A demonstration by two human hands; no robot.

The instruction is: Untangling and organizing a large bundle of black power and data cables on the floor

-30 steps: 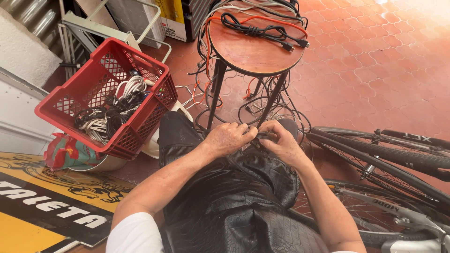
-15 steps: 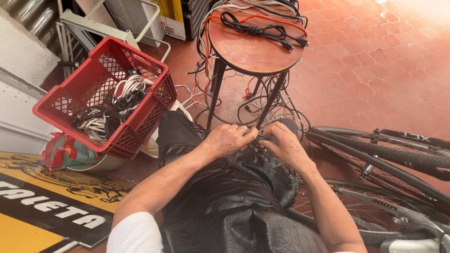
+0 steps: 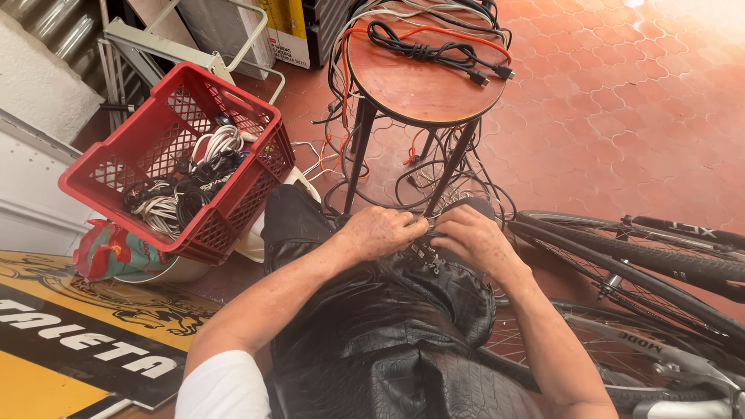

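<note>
I sit with black textured trousers (image 3: 388, 326) over my lap. My left hand (image 3: 380, 230) and my right hand (image 3: 469, 237) meet above my knees, both pinched on a thin black cable (image 3: 428, 250) whose small plug hangs between them. The cable's other end is hidden under my fingers. Just beyond my hands stands a round wooden stool (image 3: 423, 77) with a coiled black cable (image 3: 423, 48) and orange and grey wires on top.
A red plastic crate (image 3: 174, 159) of tangled black and white cables sits tilted at my left. Loose wires (image 3: 458, 174) hang around the stool's legs. A bicycle (image 3: 644, 264) lies at my right. A yellow and black sign (image 3: 77, 326) lies on the floor.
My right hand has turned palm down and closed over the cable, sliding slightly toward my lap. My left hand has stayed nearly where it was.
</note>
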